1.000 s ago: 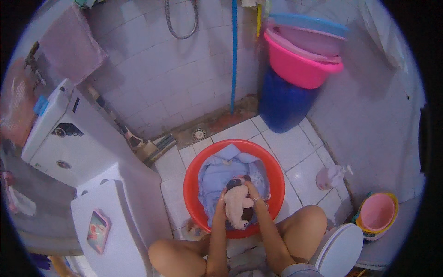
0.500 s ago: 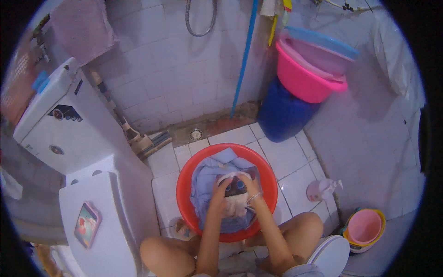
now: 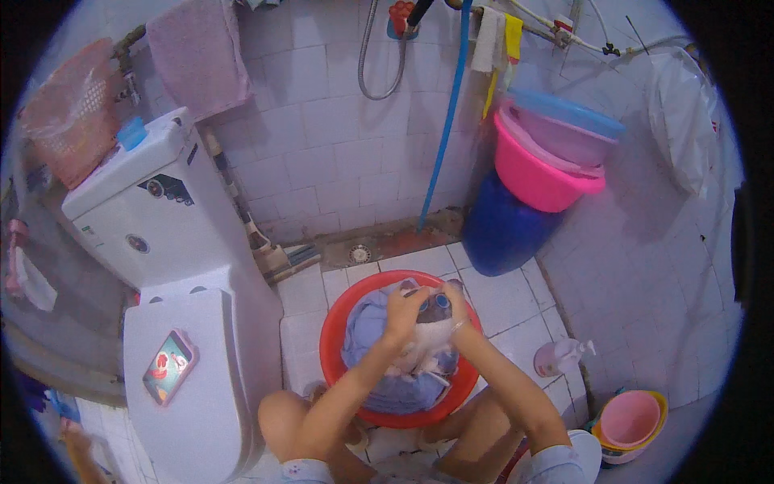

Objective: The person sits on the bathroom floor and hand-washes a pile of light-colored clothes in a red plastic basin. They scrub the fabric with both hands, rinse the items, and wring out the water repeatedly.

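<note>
— What have you got in your hands?

— A small plush toy, cream body with a dark face and round blue eyes [image 3: 431, 319]. My left hand [image 3: 401, 310] grips it on one side of the head, fingers curled tight against it. My right hand [image 3: 456, 315] closes on the other side, fingers wrapped around the soft fabric.

— And where is the toy?

— Just above the round red plastic basin [image 3: 332, 343] on the white tiled floor [image 3: 504, 298], over a heap of wet blue cloth [image 3: 367, 327] that fills the basin. Whether its lower part touches the cloth, I cannot tell.

— What's around you?

— A white toilet [image 3: 173, 403] on my left, with a phone in a colourful case [image 3: 168, 367] lying on its closed lid. A white pump bottle [image 3: 560, 355] stands near the basin on my right. Farther back, a dark blue barrel [image 3: 500, 234] carries stacked pink and blue tubs [image 3: 540, 169].
</note>
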Tool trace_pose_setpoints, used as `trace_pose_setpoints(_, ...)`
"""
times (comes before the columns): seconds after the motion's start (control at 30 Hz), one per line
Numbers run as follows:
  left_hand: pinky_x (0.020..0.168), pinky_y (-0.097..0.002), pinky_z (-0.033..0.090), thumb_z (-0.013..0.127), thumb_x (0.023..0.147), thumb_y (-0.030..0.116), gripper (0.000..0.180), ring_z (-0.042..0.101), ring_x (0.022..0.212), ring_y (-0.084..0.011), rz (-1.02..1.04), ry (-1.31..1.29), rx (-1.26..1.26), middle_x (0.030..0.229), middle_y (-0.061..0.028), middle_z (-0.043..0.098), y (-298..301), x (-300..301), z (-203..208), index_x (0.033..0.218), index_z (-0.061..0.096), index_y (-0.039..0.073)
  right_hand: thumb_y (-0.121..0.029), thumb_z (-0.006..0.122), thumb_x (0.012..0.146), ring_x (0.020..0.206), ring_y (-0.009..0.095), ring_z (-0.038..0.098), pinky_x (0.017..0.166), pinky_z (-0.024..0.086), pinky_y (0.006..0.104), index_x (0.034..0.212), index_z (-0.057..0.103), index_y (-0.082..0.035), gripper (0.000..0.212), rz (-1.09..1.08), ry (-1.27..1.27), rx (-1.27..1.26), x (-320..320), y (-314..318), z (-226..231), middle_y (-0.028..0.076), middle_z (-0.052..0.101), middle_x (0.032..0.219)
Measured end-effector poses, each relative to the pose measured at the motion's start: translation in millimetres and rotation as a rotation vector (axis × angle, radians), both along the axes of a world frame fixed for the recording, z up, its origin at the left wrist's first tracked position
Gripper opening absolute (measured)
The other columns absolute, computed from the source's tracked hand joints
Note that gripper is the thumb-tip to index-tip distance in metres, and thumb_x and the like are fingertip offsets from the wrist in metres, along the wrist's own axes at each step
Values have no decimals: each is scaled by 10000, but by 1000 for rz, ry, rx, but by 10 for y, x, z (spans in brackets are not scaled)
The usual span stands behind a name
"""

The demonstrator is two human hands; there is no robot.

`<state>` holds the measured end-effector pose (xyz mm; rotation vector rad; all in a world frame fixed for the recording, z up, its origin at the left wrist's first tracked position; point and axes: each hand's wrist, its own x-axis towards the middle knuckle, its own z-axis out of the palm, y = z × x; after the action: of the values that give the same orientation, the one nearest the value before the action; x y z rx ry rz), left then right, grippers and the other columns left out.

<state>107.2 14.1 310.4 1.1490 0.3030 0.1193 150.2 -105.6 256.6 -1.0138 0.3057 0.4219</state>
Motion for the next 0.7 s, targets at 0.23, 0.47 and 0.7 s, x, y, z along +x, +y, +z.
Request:
trace_pose_setpoints(0.23,598,-249,426,631,689,173,235,524,682,-113,69,12,331,753,-46,563,236,179,-206,844,559,12,-347,547,787,719,162,551,651,465,297,862,557,-89,269,8,-147,0,38,178,124,48,576,801)
trace_pose_setpoints(0.47,657,-270,459,620,719,124,321,557,756,-150,148,-18,69,858,-71,582,270,103,256,998,517,3,-259,616,803,923,192,504,819,411,289,1154,414,-6,477,-246,-543,-397,-223,279,764,118,516,1052)
trace_pose_setpoints(0.7,855,-286,409,546,854,247,307,477,1043,-162,-133,-101,-213,1145,-77,500,190,31,415,1071,505,33,-270,632,795,991,188,484,848,398,269,1199,372,-2,550,-340,-516,-381,-251,257,960,125,480,1111)
